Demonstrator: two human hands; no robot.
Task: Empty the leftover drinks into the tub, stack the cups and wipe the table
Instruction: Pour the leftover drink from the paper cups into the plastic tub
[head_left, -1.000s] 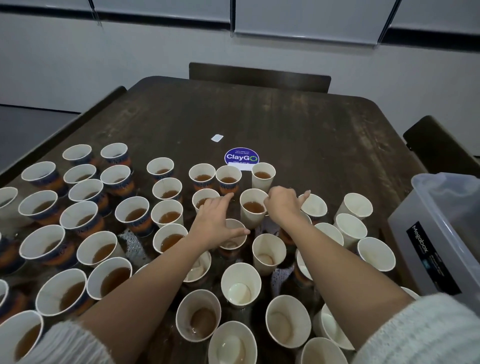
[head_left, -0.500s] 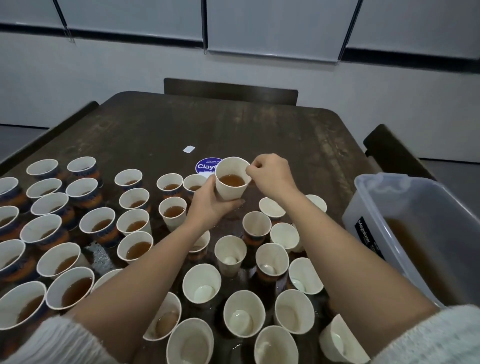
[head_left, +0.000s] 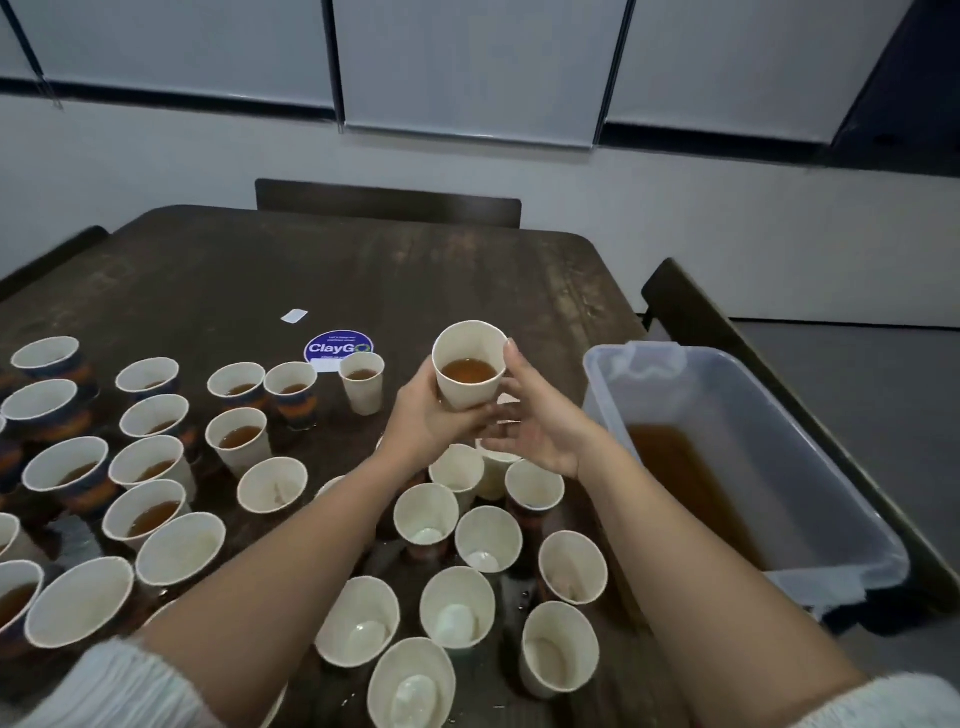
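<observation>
Your left hand (head_left: 423, 421) is gripping 1 cup (head_left: 469, 364) of brown drink; your right hand (head_left: 540, 428) is touching it with relaxed fingers, beside the tub (head_left: 831, 499)

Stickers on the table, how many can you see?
2: a round blue ClayGo sticker just behind the cups, and a small white label just beyond it to the left. Cups may hide others.

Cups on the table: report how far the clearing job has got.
Done: the tub already holds brown drink, and the cups nearest the person, like this one, look emptied. In hand: the left hand grips a cup with drink, lifted upright; the right hand touches its side. Left: many cups at left, such as this one, hold drink; nothing stacked, no wiping visible.
</observation>
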